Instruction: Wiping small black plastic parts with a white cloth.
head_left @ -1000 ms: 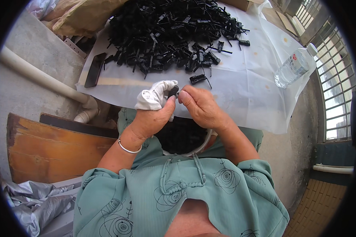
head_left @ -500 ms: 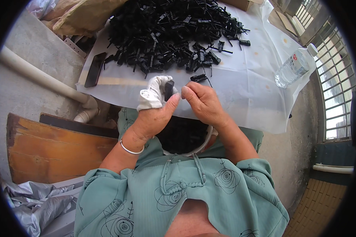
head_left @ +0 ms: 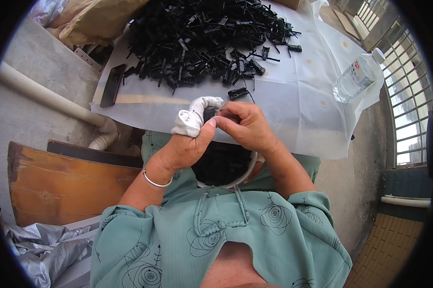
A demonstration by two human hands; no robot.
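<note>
My left hand (head_left: 191,139), its fingers wrapped in white cloth (head_left: 189,121), grips a small black plastic part (head_left: 209,114) over the table's near edge. My right hand (head_left: 245,126) meets it there, thumb and forefinger pinched at the part's right side. What those fingertips pinch is mostly hidden. Just beyond my right knuckles a single black part (head_left: 238,93) with a thin tail lies on the sheet. A large heap of similar black parts (head_left: 197,43) covers the far side. Below my hands, a white-rimmed bucket (head_left: 251,168) between my knees holds dark pieces.
A whitish plastic sheet (head_left: 293,120) covers the table. A dark phone (head_left: 113,85) lies at its left edge, a clear water bottle (head_left: 358,77) at the right. Brown wrapping (head_left: 98,24) is at the far left. A wooden board (head_left: 67,182) and a pale pipe (head_left: 48,93) stand left of me.
My right hand has moved left to join my left hand, its fingertips now against the black part. My left hand has shifted slightly right and turned the part.
</note>
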